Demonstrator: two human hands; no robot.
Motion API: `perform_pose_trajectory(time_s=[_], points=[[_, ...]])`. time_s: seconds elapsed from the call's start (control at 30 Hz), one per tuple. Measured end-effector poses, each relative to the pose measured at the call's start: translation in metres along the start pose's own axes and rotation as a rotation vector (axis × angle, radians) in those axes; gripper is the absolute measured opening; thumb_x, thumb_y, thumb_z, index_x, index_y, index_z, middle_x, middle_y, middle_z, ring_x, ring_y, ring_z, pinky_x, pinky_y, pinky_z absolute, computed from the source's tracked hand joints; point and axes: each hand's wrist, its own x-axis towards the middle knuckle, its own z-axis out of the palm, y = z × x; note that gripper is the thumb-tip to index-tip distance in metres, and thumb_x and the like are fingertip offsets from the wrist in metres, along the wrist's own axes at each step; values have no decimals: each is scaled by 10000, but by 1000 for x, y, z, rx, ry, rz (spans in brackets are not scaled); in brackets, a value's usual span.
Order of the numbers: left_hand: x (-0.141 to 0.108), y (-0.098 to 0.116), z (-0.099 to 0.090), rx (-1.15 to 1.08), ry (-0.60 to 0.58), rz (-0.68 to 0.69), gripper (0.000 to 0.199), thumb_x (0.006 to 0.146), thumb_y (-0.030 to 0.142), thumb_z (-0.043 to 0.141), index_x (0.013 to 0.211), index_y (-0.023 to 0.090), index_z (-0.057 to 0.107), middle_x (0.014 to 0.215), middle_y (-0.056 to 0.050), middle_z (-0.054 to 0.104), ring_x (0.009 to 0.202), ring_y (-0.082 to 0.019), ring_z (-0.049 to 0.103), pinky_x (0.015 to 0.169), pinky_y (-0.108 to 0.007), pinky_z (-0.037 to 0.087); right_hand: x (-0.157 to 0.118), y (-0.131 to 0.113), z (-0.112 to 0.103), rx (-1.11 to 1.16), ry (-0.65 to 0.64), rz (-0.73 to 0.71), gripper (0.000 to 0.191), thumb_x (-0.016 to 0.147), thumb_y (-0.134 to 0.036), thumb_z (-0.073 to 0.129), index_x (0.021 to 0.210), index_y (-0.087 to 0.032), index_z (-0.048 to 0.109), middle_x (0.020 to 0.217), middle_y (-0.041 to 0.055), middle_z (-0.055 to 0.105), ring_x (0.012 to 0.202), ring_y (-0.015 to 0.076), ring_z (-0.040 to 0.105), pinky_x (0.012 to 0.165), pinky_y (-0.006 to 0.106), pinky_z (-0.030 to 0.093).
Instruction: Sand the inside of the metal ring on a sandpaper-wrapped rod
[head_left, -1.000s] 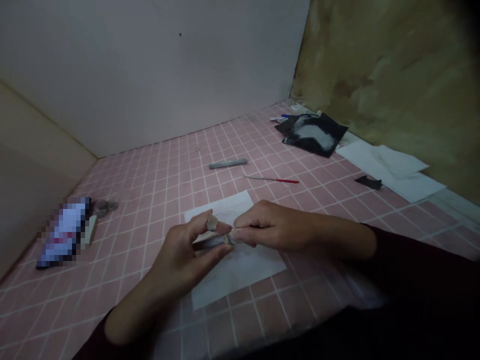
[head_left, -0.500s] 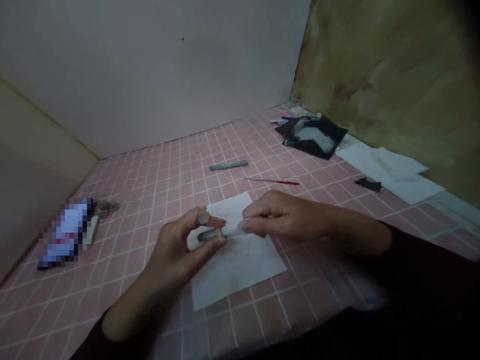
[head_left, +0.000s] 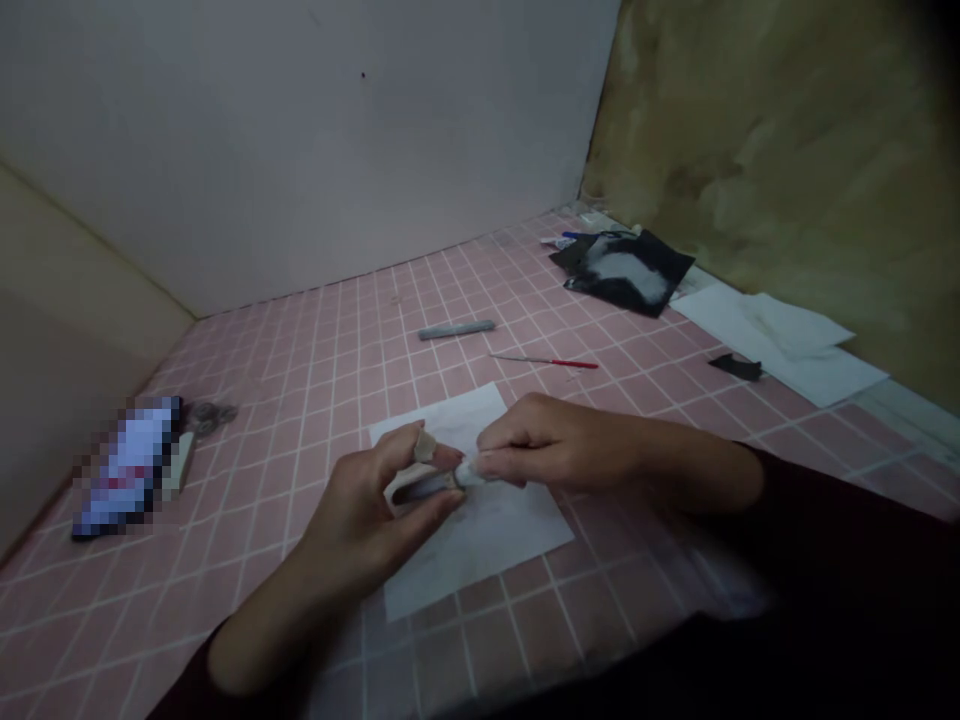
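Note:
A grey rod with a pale, whitish right part [head_left: 421,488] lies between my hands, just over a white sheet of paper [head_left: 487,560]. My left hand [head_left: 375,500] pinches a small tan ring-like piece [head_left: 451,482] between thumb and fingertips, and the rod appears to pass through it. A tan wrap [head_left: 425,446] covers part of one left finger. My right hand [head_left: 536,440] is closed around the rod's right end, which its fingers hide. The ring's exact shape is partly covered by the left fingertips.
Beyond the paper lie a second grey rod [head_left: 457,330] and a thin red-handled file [head_left: 574,364]. Black sheets with white powder [head_left: 630,275], white papers [head_left: 787,345] and a dark scrap [head_left: 736,367] are at right. A pixelated object [head_left: 127,470] and grey coil-like items [head_left: 211,415] sit left.
The rod has slid leftward through the ring, bringing my right hand closer to the left fingertips. My left hand has shifted slightly right and down.

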Motion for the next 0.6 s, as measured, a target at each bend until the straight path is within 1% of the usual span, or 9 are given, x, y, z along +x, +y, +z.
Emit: perform_pose_trajectory(time_s=[0.1, 0.27, 0.37, 0.47, 0.6], points=[[0, -1, -1, 11, 61, 4, 151, 830, 257, 649, 966, 260, 582, 971, 17, 665, 940, -161, 629, 781, -271, 486, -1, 0, -2, -13, 36, -8, 365, 916, -284, 449, 583, -136, 457, 533, -56, 348, 513, 58, 347, 524, 213, 261], [1, 0, 6, -55, -11, -9, 151, 840, 268, 641, 980, 263, 583, 979, 11, 660, 890, -145, 636, 751, -248, 504, 2, -1, 7, -16, 16, -10, 321, 917, -238, 447, 614, -133, 463, 558, -55, 372, 528, 54, 364, 538, 207, 266], [1, 1, 6, -130, -22, -28, 164, 847, 273, 638, 1001, 261, 582, 996, 5, 640, 910, -143, 618, 788, -252, 487, 1, -3, 7, -89, 8, -33, 315, 919, -235, 457, 621, -135, 459, 553, -57, 365, 525, 53, 365, 542, 211, 259], [2, 1, 3, -277, -102, -67, 154, 866, 286, 616, 1009, 251, 571, 973, 0, 612, 920, -146, 596, 801, -263, 468, -3, -5, 6, -191, 4, -42, 305, 922, -232, 461, 633, -134, 472, 563, -53, 385, 532, 57, 368, 551, 220, 256], [4, 0, 2, -413, -232, -176, 149, 863, 322, 616, 955, 225, 551, 877, 7, 566, 800, -127, 548, 690, -241, 450, -5, -7, 10, -264, -2, -63, 268, 923, -239, 460, 688, -136, 538, 594, -37, 453, 563, 72, 402, 582, 229, 280]])
